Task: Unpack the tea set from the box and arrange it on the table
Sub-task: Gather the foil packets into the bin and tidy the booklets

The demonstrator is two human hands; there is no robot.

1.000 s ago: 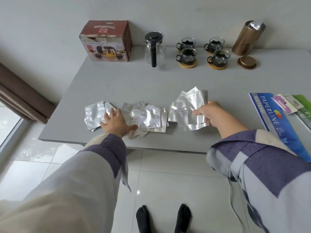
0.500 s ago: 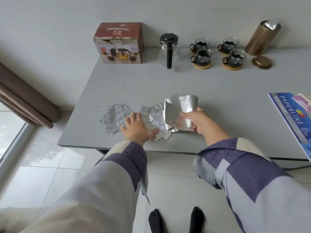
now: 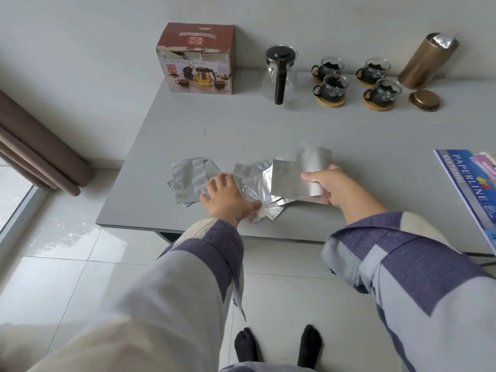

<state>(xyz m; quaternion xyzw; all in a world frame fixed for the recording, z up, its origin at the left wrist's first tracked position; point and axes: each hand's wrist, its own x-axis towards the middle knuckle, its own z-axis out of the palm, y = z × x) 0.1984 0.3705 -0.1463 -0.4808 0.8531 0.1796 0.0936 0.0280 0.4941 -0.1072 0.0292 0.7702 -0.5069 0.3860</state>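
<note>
Four glass cups (image 3: 332,85) on round wooden coasters stand in two rows at the back of the grey table (image 3: 349,135), right of one glass teapot (image 3: 280,71) and one red box (image 3: 197,59). One gold canister (image 3: 426,63) and its lid (image 3: 424,100) sit furthest right. Nearer, the right hand (image 3: 331,187) pinches several silver foil pouches (image 3: 298,175), while the left hand (image 3: 228,198) presses flat, fingers spread, on loose pouches (image 3: 188,178), too overlapped to count.

The person wears loose sleeves (image 3: 188,277) patched in grey, purple and cream, and black split-toe socks (image 3: 245,347).
</note>
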